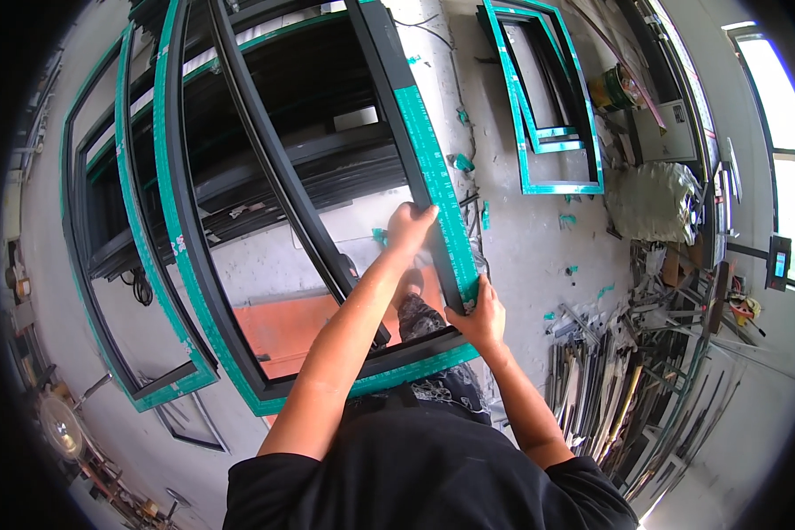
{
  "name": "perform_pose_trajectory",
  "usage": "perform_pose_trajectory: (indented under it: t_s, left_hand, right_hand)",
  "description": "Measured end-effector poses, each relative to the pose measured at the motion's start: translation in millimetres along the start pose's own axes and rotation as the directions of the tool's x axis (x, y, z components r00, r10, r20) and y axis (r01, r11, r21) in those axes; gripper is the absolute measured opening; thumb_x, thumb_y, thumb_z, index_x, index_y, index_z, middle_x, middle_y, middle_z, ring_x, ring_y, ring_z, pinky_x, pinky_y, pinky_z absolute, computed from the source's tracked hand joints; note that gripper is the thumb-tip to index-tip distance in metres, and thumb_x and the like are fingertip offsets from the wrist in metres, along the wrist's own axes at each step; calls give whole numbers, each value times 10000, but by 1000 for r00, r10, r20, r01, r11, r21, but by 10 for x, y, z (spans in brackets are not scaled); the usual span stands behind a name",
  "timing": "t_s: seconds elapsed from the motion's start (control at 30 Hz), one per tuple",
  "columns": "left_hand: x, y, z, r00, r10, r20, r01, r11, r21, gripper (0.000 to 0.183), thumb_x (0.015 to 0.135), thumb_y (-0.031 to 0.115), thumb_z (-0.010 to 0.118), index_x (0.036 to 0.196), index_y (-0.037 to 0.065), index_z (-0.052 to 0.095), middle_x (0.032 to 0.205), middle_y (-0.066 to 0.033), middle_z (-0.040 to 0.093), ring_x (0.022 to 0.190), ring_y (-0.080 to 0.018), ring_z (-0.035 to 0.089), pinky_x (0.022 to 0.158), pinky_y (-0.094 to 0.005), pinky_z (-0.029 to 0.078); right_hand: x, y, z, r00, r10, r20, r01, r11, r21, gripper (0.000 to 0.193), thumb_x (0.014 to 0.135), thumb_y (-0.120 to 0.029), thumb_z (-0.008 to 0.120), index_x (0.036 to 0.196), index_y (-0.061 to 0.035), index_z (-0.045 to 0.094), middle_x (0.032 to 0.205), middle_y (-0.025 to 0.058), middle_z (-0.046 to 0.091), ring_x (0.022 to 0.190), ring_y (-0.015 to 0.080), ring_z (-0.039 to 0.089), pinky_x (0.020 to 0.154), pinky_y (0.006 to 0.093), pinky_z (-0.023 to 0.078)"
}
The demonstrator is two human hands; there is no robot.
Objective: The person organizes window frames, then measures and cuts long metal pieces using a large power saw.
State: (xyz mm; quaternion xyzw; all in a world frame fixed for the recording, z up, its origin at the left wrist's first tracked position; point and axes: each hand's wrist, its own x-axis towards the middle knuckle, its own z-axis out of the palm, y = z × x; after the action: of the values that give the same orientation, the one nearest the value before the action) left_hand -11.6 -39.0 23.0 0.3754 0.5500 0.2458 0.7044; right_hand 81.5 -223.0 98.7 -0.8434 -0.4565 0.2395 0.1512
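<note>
A large dark window frame (373, 66) stands in front of me, with green printed protective tape (435, 168) along part of its right side bar. Green tape also runs along its bottom and left bars. My left hand (412, 230) is closed round the inner edge of the right bar, its thumb at the tape's edge. Lower down, near the bottom right corner, my right hand (483, 316) grips the same bar from the outside. Its thumb lies along the outer edge and its fingers reach over the dark face. The undersides of both grips are hidden.
Another taped frame (132, 208) stands at the left, and smaller green-edged frames (552, 185) lie at the far right. Dark profiles (265, 185) are stacked behind the large frame. Metal offcuts (592, 389) crowd the right wall. Green tape scraps (461, 162) litter the floor.
</note>
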Motion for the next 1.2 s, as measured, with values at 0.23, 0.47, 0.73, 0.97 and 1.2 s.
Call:
perform_pose_trajectory:
  t_s: [0.23, 0.47, 0.73, 0.97, 1.2]
  left_hand:
    - [-106, 4, 46, 998, 26, -64, -30, 998, -58, 350, 835, 267, 674, 1002, -10, 540, 911, -72, 614, 786, -157, 591, 696, -302, 492]
    - [-236, 148, 613, 695, 486, -530, 39, 710, 703, 740, 576, 494, 805, 935, -75, 497, 936, -248, 594, 899, -383, 591, 779, -419, 469]
    - [-261, 258, 939, 550, 384, -741, 431, 629, 647, 602, 610, 410, 706, 974, -21, 495, 953, -206, 593, 884, -357, 611, 771, -436, 501]
    - [-209, 221, 1090, 339, 563, -753, 544, 536, 646, 539, 610, 320, 731, 964, 2, 479, 858, -148, 575, 780, -310, 607, 702, -414, 505]
    - [-226, 139, 1066, 369, 538, -758, 489, 581, 650, 603, 583, 262, 784, 1024, -10, 477, 884, -151, 573, 806, -335, 596, 701, -421, 497]
  right_hand:
    - [42, 42, 25, 995, -102, -2, 102, 994, 41, 804, 590, -293, 753, 1211, 55, 381, 946, 239, 546, 822, 403, 579, 684, 448, 501]
    - [211, 245, -167, 918, -383, 98, 348, 900, 261, 720, 681, -362, 753, 1146, 47, 386, 914, 221, 568, 825, 370, 588, 693, 430, 488]
    - [553, 1684, -747, 827, -439, 353, 346, 890, 296, 288, 765, -253, 653, 960, -44, 618, 841, 155, 633, 757, 344, 614, 661, 427, 492]
    - [1380, 1577, -935, 727, -601, 332, 518, 797, 309, 230, 784, -231, 623, 930, -52, 617, 793, 165, 620, 722, 358, 601, 641, 441, 483]
    - [2170, 811, -776, 474, -818, 326, 695, 575, 430, 191, 795, -200, 606, 905, -45, 626, 786, 158, 619, 731, 338, 608, 646, 424, 489]
